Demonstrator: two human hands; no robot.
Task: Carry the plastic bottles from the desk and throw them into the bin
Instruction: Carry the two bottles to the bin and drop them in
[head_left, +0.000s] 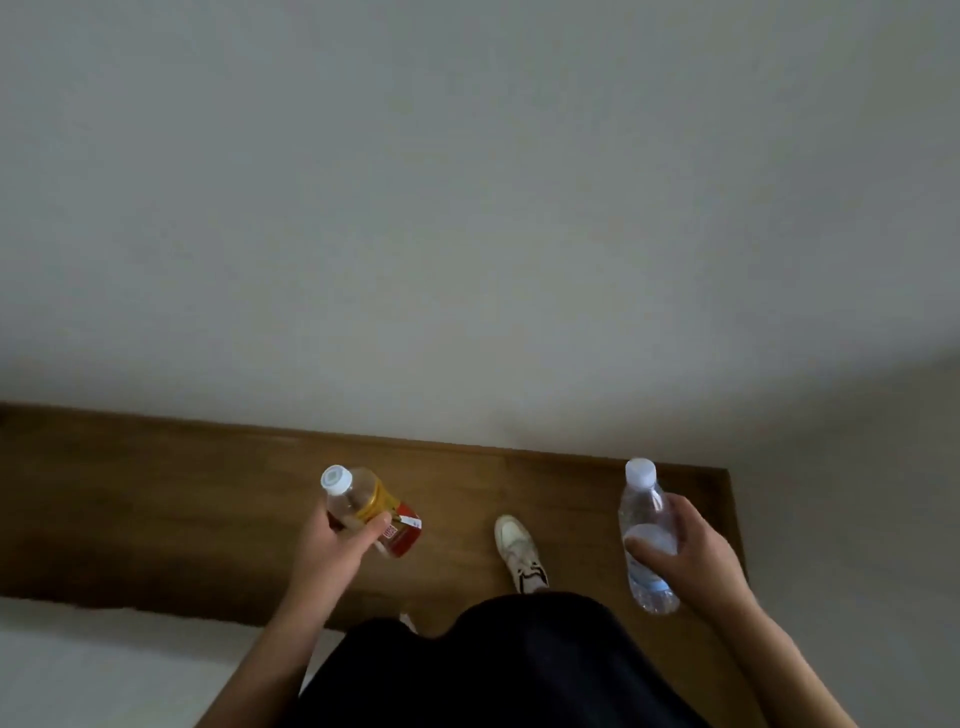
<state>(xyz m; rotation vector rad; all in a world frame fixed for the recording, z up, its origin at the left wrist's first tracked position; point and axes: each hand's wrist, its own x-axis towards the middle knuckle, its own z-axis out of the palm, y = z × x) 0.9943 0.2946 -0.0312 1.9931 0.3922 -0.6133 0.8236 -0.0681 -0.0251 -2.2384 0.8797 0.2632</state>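
Clear ribbed bottle (647, 540) in right hand's (685, 551) grip — left hand (332, 551) clasps red-labelled bottle (371, 512).

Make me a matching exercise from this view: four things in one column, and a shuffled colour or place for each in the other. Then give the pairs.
Things:
1. labelled bottle
2. clear bottle
3. shoe
4. floor strip

Descriptions:
A. brown wood, running along the wall
B. held in the right hand, white cap up
C. whitish, between the two bottles
D. held in the left hand, red and yellow label

Pairs: 1-D, 2-B, 3-C, 4-A
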